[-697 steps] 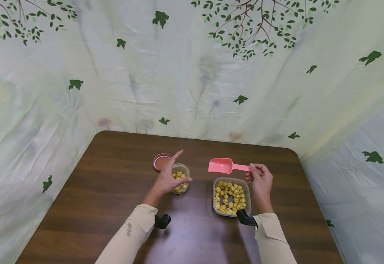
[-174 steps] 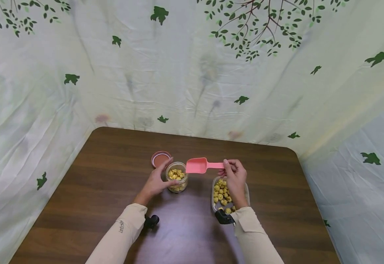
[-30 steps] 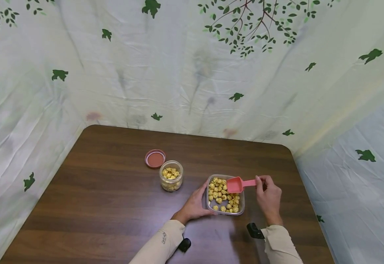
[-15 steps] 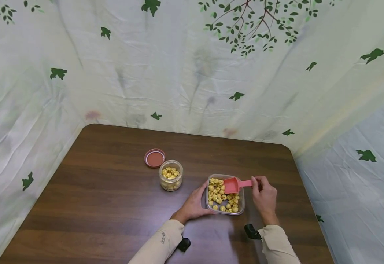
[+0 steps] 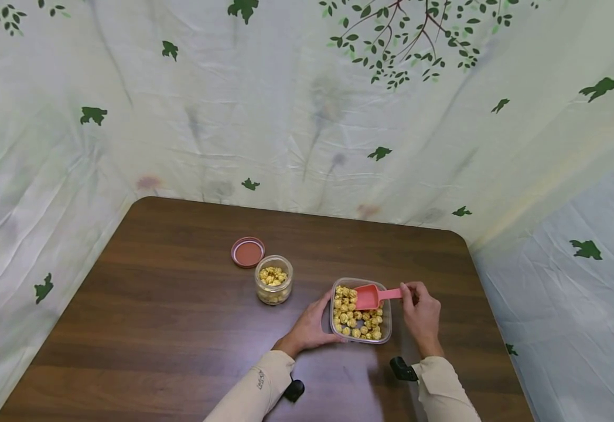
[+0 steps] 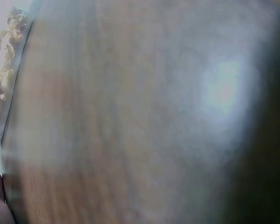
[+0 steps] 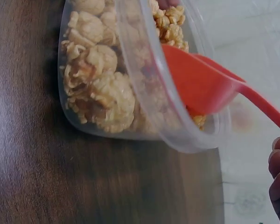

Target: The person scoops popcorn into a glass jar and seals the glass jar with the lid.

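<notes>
A clear square plastic container (image 5: 388, 334) holds golden caramel popcorn (image 5: 345, 316). My left hand (image 5: 309, 328) holds its left side, thumb at the near edge and fingers along the side. In my right hand (image 5: 423, 310), fingertips and thumb pinch the handle of a pink scoop (image 5: 367, 297). The scoop's bowl lies inside the container among the popcorn, as the right wrist view also shows with the red-looking scoop (image 7: 200, 84) dipping past the rim. Left of the container stands an open clear jar (image 5: 273, 296) with popcorn in it.
A reddish round lid (image 5: 248, 252) lies inner side up behind the jar, to its left. The brown wooden table (image 5: 154, 305) ends at a back edge before a pale leaf-printed curtain (image 5: 296, 117).
Over the last second the scoop has slid left, deeper into the popcorn. Earlier, the left hand was at the jar and the scoop beside it; the left hand has since moved to the container.
</notes>
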`<state>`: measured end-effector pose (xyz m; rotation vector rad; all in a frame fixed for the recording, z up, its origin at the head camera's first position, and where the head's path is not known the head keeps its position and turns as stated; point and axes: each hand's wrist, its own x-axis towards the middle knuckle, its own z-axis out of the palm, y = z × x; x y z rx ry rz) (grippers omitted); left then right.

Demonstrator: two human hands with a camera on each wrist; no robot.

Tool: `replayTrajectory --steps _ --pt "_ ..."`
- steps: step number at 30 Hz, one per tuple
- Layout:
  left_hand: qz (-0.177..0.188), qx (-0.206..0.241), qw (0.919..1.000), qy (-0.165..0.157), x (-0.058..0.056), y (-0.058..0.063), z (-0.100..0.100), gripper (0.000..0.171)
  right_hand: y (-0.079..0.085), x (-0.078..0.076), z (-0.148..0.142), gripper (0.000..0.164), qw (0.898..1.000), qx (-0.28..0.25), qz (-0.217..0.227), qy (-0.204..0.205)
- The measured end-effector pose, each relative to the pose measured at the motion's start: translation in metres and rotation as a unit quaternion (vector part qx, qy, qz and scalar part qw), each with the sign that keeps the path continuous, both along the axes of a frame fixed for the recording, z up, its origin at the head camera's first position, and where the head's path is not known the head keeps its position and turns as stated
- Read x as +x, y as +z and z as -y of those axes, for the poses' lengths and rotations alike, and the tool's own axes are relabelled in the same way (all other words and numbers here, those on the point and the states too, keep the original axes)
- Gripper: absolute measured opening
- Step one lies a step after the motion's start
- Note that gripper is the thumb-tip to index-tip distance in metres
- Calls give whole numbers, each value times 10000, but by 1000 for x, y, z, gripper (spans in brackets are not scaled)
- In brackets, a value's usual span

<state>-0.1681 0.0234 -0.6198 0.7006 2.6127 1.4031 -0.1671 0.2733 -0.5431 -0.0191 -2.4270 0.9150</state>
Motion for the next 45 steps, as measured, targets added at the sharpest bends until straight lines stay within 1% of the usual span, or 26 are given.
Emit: replayTrajectory --steps 4,11,17,22,26,29,31,37,41,45 --pt "15 42 10000 -35 0 1 1 110 -1 -1 0 13 9995 -112 297 -6" --pt "87 14 9999 -65 -2 1 0 112 -4 -2 0 12 9984 -230 512 47" --pt "133 49 9999 -59 -2 0 0 113 -9 -3 0 14 9952 -338 904 155" --pt "41 38 10000 -50 -2 1 0 111 -14 -4 -1 13 9922 -470 1097 347" --pt "-65 78 9999 -60 -2 0 -1 110 -17 -4 -3 10 9909 -615 1094 497" --pt "-137 137 9998 -87 -2 0 -1 111 -17 -3 -3 9 9890 -696 1180 565" --pt "-123 194 9997 -104 -3 0 -1 110 -18 -2 -3 10 9870 -724 1311 577" --pt "-60 164 9998 -93 -3 -2 -1 111 -18 -1 -1 14 9815 -843 1644 503" --pt "-75 262 9996 -106 -4 -2 0 110 -19 -1 -1 14 9779 -1113 1701 488" --pt "-116 261 9995 -108 -4 -2 0 110 -21 -2 -1 14 9723 -1415 1809 425"
